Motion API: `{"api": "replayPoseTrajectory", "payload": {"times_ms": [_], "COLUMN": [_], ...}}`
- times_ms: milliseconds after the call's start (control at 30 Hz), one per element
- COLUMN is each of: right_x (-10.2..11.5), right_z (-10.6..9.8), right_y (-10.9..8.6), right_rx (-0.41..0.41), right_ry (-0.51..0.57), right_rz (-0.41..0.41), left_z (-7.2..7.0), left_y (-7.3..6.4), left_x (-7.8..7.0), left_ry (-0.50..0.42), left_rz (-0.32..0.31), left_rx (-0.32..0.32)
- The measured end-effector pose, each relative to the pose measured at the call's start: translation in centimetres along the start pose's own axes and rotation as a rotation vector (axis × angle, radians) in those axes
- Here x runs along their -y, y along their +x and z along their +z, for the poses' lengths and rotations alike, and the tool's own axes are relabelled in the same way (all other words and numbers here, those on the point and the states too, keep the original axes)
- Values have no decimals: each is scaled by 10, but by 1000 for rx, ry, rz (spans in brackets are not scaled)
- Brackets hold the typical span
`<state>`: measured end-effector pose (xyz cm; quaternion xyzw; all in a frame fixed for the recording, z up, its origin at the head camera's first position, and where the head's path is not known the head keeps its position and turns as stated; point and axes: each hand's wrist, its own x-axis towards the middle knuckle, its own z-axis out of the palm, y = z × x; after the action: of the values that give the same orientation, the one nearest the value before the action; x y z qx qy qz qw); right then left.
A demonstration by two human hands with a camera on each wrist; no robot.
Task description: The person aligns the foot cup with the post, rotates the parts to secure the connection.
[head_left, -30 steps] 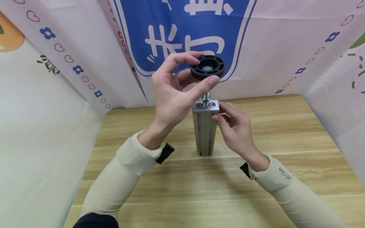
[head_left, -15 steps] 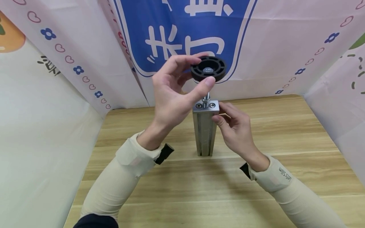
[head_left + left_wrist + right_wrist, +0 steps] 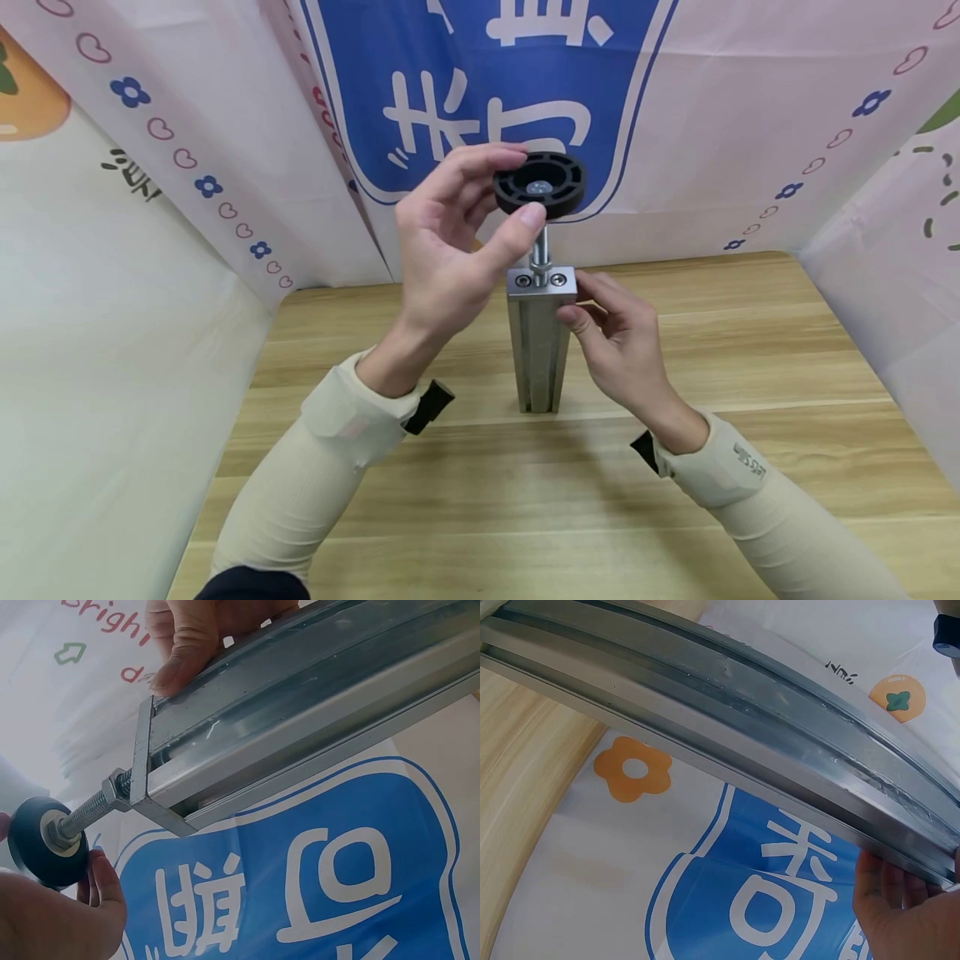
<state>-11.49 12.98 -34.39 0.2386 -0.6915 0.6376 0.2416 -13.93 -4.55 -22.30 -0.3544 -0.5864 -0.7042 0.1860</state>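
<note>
An aluminium profile (image 3: 539, 350) stands upright on the table, capped by a metal end plate (image 3: 542, 292) with two screws. From the plate rises a threaded stud (image 3: 88, 812) with a nut (image 3: 116, 789) close to the plate. On the stud's far end sits a round black levelling foot (image 3: 570, 187), its ribbed underside facing up. My left hand (image 3: 450, 242) holds the foot's rim between thumb and fingers. My right hand (image 3: 626, 333) grips the profile's upper right side just below the plate, its fingertips partly hidden behind the profile.
The wooden table (image 3: 450, 500) spreads around the profile's base. Behind it hangs a printed cloth (image 3: 720, 125) with a blue sign, and pale side walls (image 3: 112, 333) flank the table. Each wrist wears a pale cuff with a small black camera part (image 3: 431, 407).
My left thumb and fingers have shifted along the foot's rim, the thumb moving left and nearer. The foot has moved slightly left. My right hand and the profile stay in place.
</note>
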Motion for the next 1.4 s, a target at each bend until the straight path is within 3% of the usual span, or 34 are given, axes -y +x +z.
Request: {"api": "replayPoseTrajectory", "payload": {"times_ms": [333,567,700,1100,1400], "right_x": [0,-1,-1,-2,-1], "right_z": [0,0,0,0,-1], "right_y": [0,0,0,0,0], "right_rx": [4,10,6,20,13], "right_ry": [1,0,9,-4,-6], "right_rz": [12,12,7,-2,1], "left_z": [-5,-3,-1,6,6], "left_y": [1,-1,-1,1,3], "left_x": [5,3,6,6,7], "left_ry": [60,42,47,67,73], "left_rz": [69,27,52,31,45], "left_rx": [50,42,43,-8,14]}}
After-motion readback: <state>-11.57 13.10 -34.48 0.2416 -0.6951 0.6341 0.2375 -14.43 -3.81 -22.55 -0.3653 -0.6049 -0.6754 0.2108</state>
